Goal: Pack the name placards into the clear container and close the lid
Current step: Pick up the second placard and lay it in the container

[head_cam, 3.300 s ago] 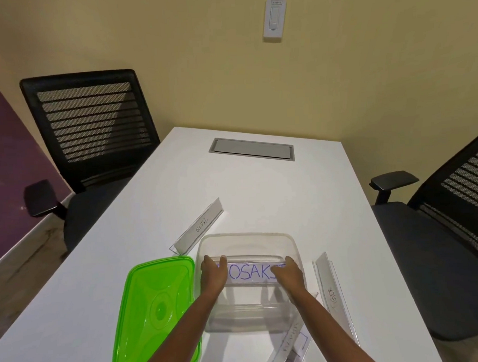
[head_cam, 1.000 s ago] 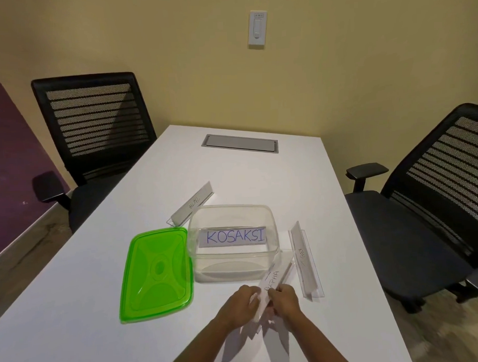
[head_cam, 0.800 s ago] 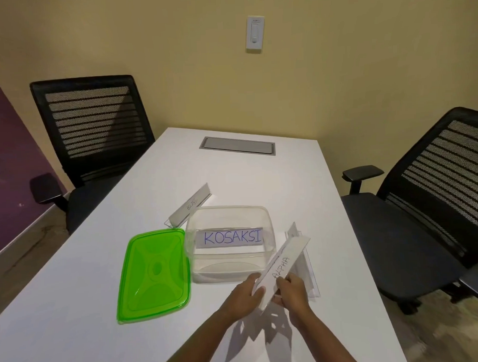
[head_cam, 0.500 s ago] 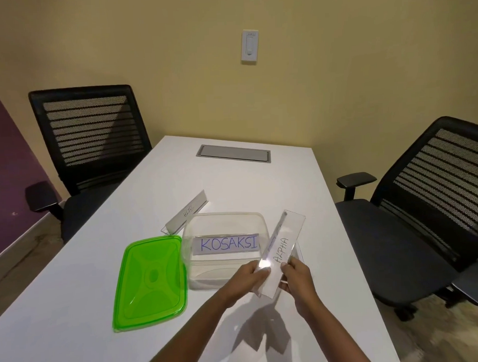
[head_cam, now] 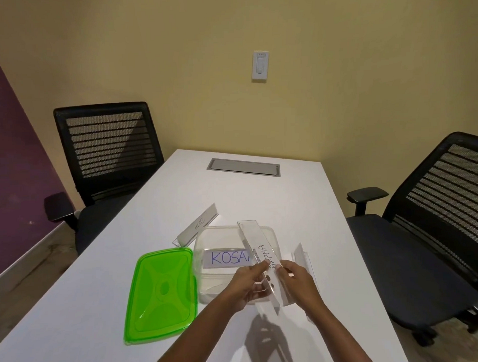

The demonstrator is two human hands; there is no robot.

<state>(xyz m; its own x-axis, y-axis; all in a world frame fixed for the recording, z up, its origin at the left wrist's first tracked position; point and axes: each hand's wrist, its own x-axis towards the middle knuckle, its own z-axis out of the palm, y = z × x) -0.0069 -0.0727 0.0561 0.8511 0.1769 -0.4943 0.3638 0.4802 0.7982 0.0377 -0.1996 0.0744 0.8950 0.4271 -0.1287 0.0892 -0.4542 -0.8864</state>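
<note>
Both hands hold one clear name placard lettered ALPHA (head_cam: pixel 257 242) in the air above the right half of the clear container (head_cam: pixel 201 274). The left-hand grip (head_cam: pixel 252 284) is closed on the placard's near end from the left, fingertips pinching its edge. The right-hand grip (head_cam: pixel 298 283) is closed on the same end from the right, thumb on the face beside the lettering. The placard slants away from the person, and its far end reaches past the container's far rim. The container stands open on the white desk (head_cam: pixel 260 196), and a placard whose visible letters read KOSA (head_cam: pixel 224 258) stands upright inside it, its right end hidden behind the held placard. The green lid (head_cam: pixel 160 294) lies flat on the desk just left of the container, touching or nearly touching its wall. A third placard, BETA (head_cam: pixel 198 225), rests on the desk at the container's far left corner. A fourth placard (head_cam: pixel 303 257) lies to the container's right, partly behind the right hand, its lettering unreadable. A grey cable hatch (head_cam: pixel 244 167) is set into the far end of the desk, a black mesh chair (head_cam: pixel 109 147) stands on the left, another chair (head_cam: pixel 437 214) on the right, and a wall switch (head_cam: pixel 260 65) hangs on the yellow wall.
</note>
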